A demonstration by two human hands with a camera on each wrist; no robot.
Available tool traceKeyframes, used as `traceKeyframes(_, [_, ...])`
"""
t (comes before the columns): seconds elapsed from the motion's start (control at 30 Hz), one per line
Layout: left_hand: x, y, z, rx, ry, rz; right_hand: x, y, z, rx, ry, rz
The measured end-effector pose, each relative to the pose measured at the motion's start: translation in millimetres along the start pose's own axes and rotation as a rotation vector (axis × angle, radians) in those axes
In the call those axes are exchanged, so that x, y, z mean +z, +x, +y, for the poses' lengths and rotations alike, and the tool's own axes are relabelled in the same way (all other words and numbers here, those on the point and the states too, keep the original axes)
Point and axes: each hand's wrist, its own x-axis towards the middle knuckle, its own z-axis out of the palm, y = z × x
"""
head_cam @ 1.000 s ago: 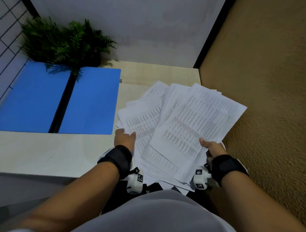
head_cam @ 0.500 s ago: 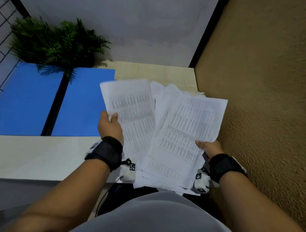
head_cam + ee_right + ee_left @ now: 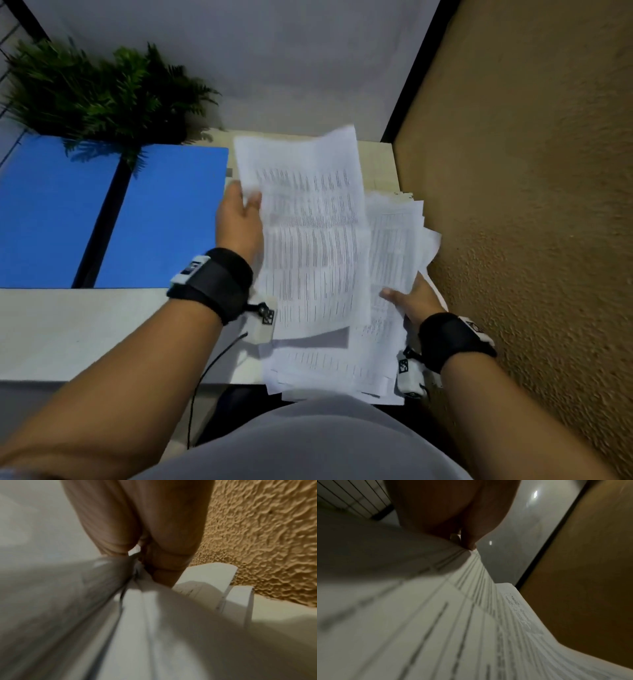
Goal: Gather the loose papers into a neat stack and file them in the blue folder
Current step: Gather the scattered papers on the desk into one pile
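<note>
White printed sheets (image 3: 308, 240) in the left hand (image 3: 239, 222), pinched by their edge, have swung over from 9 o'clock onto the messy paper pile (image 3: 394, 246). The right hand (image 3: 411, 301) grips that pile at 5 o'clock. So the stack is nearly one bundle, not yet neat. The blue folder (image 3: 164, 219) lies open on the tabletop (image 3: 85, 329) at 9 o'clock.

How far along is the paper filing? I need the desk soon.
Done: the sheets are off the desk and in the hands. In hand: the left hand holds a sheet over the pile gripped by the right hand; edges remain uneven. Left: squaring the stack and filing it; the open blue folder holds no paper.
</note>
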Motion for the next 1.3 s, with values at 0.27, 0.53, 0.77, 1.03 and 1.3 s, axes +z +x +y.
traceKeyframes(0.27, [46.9, -38.8, -95.2, -0.43, 0.853, -0.431, 18.8, -11.5, -3.0, 0.052, -0.155, -0.059])
traceKeyframes(0.53, [37.8, -50.8, -93.7, -0.563, -0.129, -0.437, 13.8, -8.0, 14.9, 0.156, 0.123, -0.103])
traceKeyframes(0.77, [-10.8, -48.1, -101.8, -0.579, -0.142, -0.431, 32.3, -10.6, -12.7, 0.098, 0.143, -0.244])
traceKeyframes(1.03, [-46.7, -43.4, -122.7, -0.627, 0.155, -0.147, 36.0, 17.8, 1.5, 0.142, -0.439, 0.443])
traceKeyframes(1.3, [-40.2, -43.3, -131.0, -0.629, 0.155, -0.234, 48.1, 26.2, 9.3, 0.064, -0.285, 0.191])
